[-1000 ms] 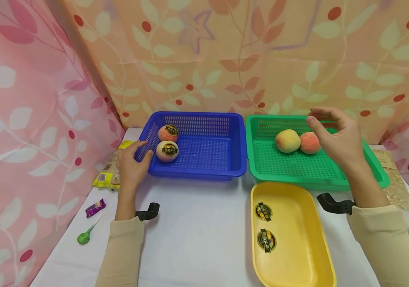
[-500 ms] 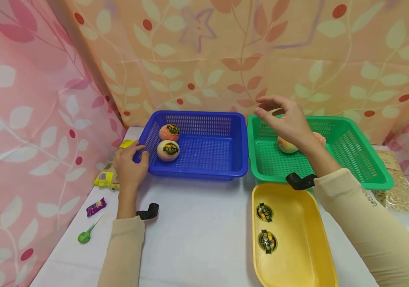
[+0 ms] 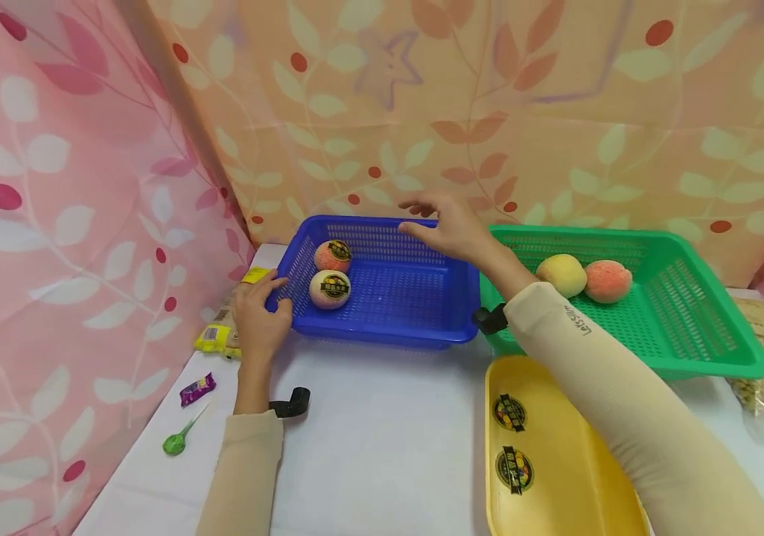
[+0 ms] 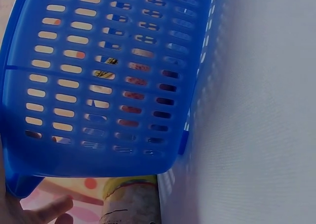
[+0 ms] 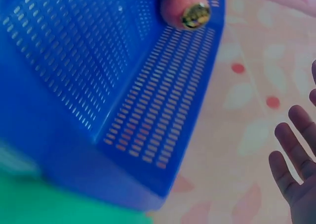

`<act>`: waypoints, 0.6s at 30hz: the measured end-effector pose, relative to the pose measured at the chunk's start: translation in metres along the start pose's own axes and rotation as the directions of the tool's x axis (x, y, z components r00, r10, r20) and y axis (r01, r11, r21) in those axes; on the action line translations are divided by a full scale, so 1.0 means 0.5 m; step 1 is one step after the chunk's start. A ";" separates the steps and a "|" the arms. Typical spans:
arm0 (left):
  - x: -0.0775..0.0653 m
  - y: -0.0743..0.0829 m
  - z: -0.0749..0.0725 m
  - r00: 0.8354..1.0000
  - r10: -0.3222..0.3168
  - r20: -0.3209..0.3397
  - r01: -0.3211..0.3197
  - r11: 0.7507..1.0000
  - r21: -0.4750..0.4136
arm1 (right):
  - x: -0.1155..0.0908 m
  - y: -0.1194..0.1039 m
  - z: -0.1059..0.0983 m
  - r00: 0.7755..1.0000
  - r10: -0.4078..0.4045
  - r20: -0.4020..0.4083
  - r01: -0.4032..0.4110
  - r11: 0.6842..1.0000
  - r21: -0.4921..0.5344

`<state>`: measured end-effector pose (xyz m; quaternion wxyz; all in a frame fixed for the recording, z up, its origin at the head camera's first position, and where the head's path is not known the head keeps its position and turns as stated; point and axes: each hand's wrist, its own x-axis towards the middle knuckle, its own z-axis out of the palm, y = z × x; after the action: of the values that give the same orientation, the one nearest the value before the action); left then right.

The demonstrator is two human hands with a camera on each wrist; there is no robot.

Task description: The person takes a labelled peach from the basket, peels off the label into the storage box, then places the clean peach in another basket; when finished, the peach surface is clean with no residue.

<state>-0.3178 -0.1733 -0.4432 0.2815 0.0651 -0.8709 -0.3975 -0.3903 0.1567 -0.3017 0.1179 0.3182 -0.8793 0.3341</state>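
In the head view my left hand (image 3: 261, 316) is at the left rim of the blue basket (image 3: 382, 335), thumb and fingers spread apart. The left wrist view shows the basket's slotted side wall (image 4: 98, 150), with a thumb or finger (image 4: 54, 209) by its corner. Two peaches with dark stickers lie at the basket's left end: a pinkish-orange one (image 3: 325, 260) behind a pale one (image 3: 330, 300). My right hand (image 3: 456, 227) hovers over the basket's back right part, holding nothing. Its fingers (image 5: 294, 147) are extended and apart in the right wrist view.
A green basket (image 3: 663, 327) holds a yellow peach (image 3: 563, 275) and a pinkish-orange peach (image 3: 608, 281). A yellow tray (image 3: 556, 432) lies partly under my right sleeve. At left are a purple-wrapped candy (image 3: 197, 389), a green lollipop (image 3: 176, 444) and a yellow-labelled bag (image 3: 217, 339).
My right hand has moved left, from over the green basket to over the blue one. My left hand stays by the blue rim. The whole head view has shifted slightly.
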 end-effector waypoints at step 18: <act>-0.017 0.009 -0.009 0.999 0.026 -0.045 -0.029 0.997 -0.067 | 0.091 -0.016 0.169 0.940 -0.100 0.327 0.180 0.957 -0.226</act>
<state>-0.3079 -0.1704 -0.4411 0.3081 0.0522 -0.8514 -0.4214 -0.4194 0.0742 -0.3418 0.0407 0.4117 -0.8970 0.1556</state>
